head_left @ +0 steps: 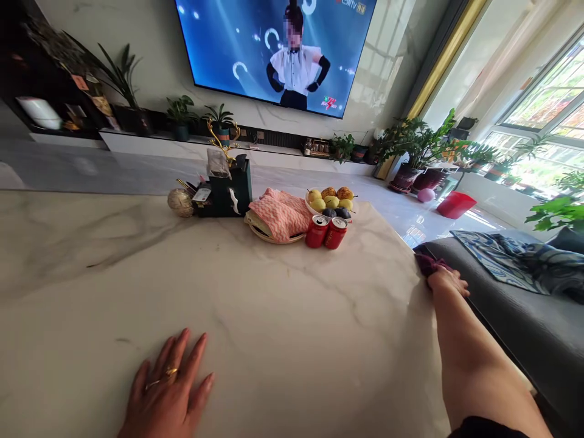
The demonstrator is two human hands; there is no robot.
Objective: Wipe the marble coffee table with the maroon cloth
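Note:
My left hand [166,389] lies flat, fingers spread, on the white marble table [255,304] near its front edge; it holds nothing and wears rings. My right hand [448,281] reaches past the table's right edge and rests on a dark purple cloth [429,263] by the grey sofa [511,316]; whether the fingers grip the cloth is unclear.
At the table's far side stand two red cans [326,232], a plate of fruit [332,201], a pink patterned cloth [280,214] on a tray, a dark green holder [228,188] and a round ornament [180,202]. A large TV [274,48] and potted plants line the wall.

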